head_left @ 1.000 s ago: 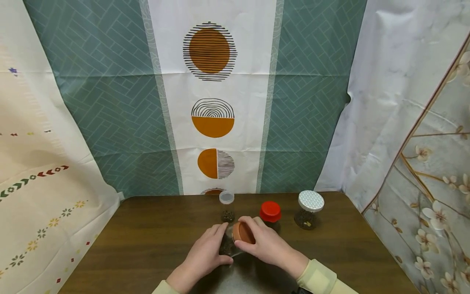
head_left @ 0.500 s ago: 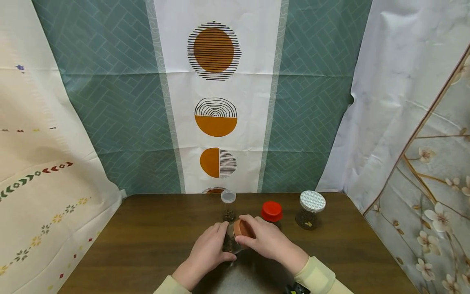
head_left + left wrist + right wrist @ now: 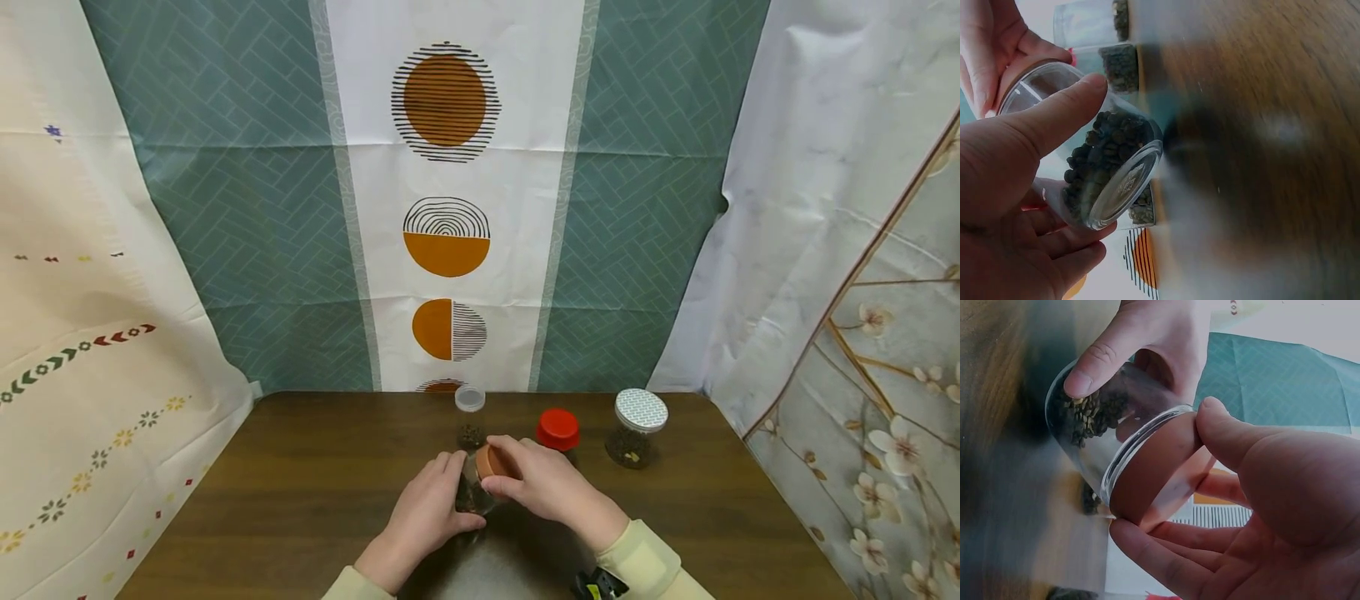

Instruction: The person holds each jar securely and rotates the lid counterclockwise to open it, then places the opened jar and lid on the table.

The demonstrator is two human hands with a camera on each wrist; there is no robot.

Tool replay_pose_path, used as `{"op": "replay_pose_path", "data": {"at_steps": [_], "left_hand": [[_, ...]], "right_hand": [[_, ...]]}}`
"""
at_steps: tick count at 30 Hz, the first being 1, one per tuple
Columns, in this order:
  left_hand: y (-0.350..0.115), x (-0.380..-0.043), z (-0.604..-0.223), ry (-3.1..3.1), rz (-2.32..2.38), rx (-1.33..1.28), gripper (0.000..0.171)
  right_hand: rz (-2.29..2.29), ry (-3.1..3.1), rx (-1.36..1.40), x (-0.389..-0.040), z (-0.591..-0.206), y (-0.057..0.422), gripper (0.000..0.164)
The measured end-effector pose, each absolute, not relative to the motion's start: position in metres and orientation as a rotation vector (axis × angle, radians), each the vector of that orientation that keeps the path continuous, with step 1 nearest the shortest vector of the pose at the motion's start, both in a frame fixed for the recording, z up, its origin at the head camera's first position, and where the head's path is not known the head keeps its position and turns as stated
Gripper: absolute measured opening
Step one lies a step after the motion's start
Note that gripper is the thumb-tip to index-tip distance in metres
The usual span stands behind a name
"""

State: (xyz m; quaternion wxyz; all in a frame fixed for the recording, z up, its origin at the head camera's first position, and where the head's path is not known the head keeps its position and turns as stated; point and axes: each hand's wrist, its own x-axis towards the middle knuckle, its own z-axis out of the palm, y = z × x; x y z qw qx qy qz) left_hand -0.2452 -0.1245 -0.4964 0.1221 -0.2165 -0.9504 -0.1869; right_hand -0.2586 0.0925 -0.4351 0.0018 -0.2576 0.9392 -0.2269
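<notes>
A clear jar with dark, seed-like pieces in it is held tilted by both hands just over the table. My left hand grips its body, thumb on one side and fingers on the other. Around the orange-brown lid curl the thumb and fingers of my right hand. The lid sits on the jar's mouth. In the left wrist view, the dark pieces lie toward the jar's base, which points away from the right hand.
Behind the hands stand a slim jar with a whitish lid, a red-lidded jar and a wider jar with a white patterned lid. All are on the brown wooden table. A patterned curtain hangs at its far edge.
The head view has swung slightly left, so the scene sits a little further right. Both hands keep their hold on the jar and lid, with little visible movement.
</notes>
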Motion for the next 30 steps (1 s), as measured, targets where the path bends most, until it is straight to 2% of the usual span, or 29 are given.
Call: {"op": "replay_pose_path", "data": {"at_steps": [20,30], "left_hand": [[-0.1242,-0.2428,-0.4946,-2.795,-0.573,-0.616,0.097],[-0.1250,-0.2434,-0.4951,-2.798,-0.612,-0.617,0.095]], "right_hand": [[-0.701,2.948,-0.853,-0.2580,-0.4338,0.0937,0.069],[-0.707,2.938,-0.978,-0.2585,-0.4344,0.0967,0.067]]}}
